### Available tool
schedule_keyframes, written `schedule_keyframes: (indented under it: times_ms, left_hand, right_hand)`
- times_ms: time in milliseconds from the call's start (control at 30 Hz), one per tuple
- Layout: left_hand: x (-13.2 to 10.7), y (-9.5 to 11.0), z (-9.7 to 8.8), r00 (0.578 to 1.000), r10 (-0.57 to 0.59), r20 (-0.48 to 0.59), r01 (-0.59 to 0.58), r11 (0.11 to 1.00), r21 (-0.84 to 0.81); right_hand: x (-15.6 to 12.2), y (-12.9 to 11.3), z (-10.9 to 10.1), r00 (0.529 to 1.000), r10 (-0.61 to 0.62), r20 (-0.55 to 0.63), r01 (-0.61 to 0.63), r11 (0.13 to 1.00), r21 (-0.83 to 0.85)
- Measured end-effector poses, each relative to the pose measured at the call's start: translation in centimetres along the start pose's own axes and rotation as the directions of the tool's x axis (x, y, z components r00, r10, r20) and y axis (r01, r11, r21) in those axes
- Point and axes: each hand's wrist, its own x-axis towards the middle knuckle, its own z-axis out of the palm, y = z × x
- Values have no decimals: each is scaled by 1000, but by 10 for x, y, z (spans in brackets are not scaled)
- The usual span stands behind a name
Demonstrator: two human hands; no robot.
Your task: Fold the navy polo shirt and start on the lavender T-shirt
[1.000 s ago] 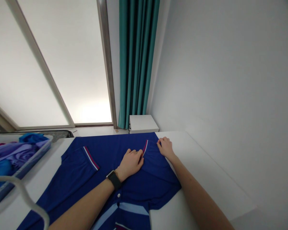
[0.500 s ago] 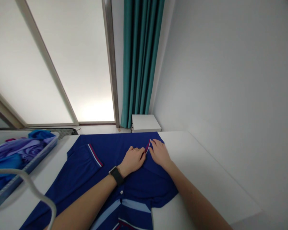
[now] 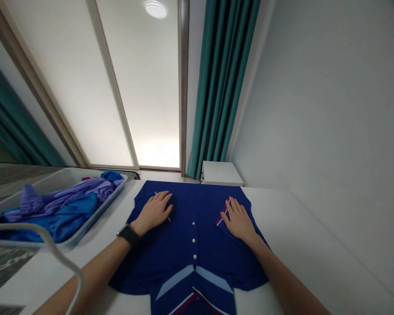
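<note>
A navy blue polo shirt [image 3: 180,210] lies spread out, its collar with red and white trim toward me and white buttons down the middle. Both short sleeves are folded inward over the body. My left hand [image 3: 154,211] rests flat on the left sleeve, fingers stretched, covering most of its striped cuff. On the right sleeve's red and white cuff [image 3: 223,211] lies my right hand [image 3: 239,219], its fingers extended as well. Neither hand grips the cloth. A dark watch is on my left wrist.
The shirt lies on a white table [image 3: 282,218]. To the left stands a pale plastic bin [image 3: 68,175] with purple and blue clothes [image 3: 72,203]. A white cable [image 3: 52,249] curves across the lower left. Behind are a small white cabinet [image 3: 221,173] and a green curtain [image 3: 223,87].
My left hand has moved left, from the middle of the shirt to the left sleeve. My right hand has let go of the right cuff and flattened on it. The view has turned left.
</note>
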Motion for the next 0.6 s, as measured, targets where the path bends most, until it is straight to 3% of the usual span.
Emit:
schedule_keyframes:
  times_ms: [167,600]
  left_hand:
    - [-26,-26,18,995,-85,58,83,995,50]
    - [-29,-27,25,998,-56,30,55,998,23]
  right_hand:
    - [1,0,1,1000,10,12,-10,999,-31]
    - [-4,2,5,1000,0,18,1,999,-36]
